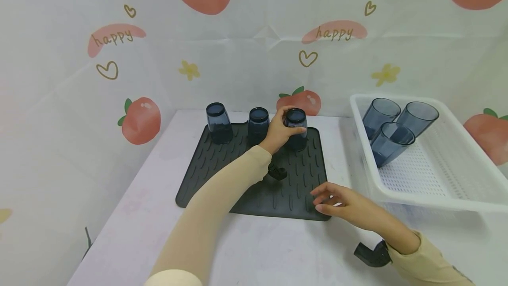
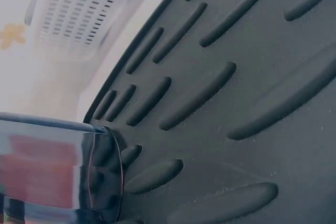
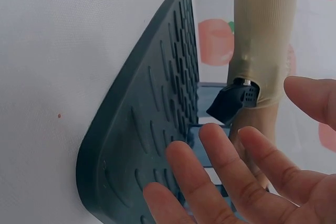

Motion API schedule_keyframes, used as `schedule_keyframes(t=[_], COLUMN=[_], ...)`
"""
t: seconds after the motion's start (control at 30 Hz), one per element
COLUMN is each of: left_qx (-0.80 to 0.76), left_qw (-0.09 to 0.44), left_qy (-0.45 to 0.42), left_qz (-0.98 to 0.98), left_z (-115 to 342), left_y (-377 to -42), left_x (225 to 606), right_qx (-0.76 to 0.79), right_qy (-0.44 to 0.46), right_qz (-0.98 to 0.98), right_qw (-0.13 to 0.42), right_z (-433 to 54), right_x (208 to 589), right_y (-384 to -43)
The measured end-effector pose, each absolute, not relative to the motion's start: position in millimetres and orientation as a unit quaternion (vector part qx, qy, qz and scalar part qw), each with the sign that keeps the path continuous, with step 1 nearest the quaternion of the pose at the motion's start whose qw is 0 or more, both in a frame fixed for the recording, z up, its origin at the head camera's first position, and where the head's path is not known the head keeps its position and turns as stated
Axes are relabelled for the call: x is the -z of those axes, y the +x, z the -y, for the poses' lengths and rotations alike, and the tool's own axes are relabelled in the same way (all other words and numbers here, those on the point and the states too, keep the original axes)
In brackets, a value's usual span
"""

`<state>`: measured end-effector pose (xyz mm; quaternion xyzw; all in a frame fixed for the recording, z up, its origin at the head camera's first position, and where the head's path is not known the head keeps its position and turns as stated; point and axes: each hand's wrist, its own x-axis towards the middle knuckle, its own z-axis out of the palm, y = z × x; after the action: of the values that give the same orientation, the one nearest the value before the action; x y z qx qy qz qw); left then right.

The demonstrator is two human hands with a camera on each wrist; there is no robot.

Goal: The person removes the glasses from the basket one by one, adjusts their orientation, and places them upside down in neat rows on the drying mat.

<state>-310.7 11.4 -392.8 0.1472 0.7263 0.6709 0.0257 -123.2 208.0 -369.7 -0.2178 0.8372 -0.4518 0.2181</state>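
While the left hand [image 1: 282,131] grips a blue glass [image 1: 297,141] at the back right of the black mat [image 1: 295,195], thumb and fingers wrapped about its sides, the right hand [image 1: 351,205] hovers by the near right corner, fingers relaxed and holding nothing! That gripped glass is base up, though whether its rim sits fully on the mat is hard to tell. Alongside, a middle glass [image 1: 258,129] and a left glass [image 1: 219,125] complete the row; three tilted glasses [image 1: 390,144] crowd the white basket [image 1: 440,205].
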Motion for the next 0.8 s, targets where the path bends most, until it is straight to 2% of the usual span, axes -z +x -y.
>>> schedule_keyframes(t=[0.8], left_qx=[-0.650], left_qw=[0.023], left_qy=[0.144], left_qz=[-0.746], left_z=[-13.8], left_y=[-306.7], left_x=[384.7], right_qx=[0.455], right_qy=[-0.214], right_qz=[-0.834], right_qw=[0.225], right_z=[-207.5], right_x=[369.5], right_y=[-123.8])
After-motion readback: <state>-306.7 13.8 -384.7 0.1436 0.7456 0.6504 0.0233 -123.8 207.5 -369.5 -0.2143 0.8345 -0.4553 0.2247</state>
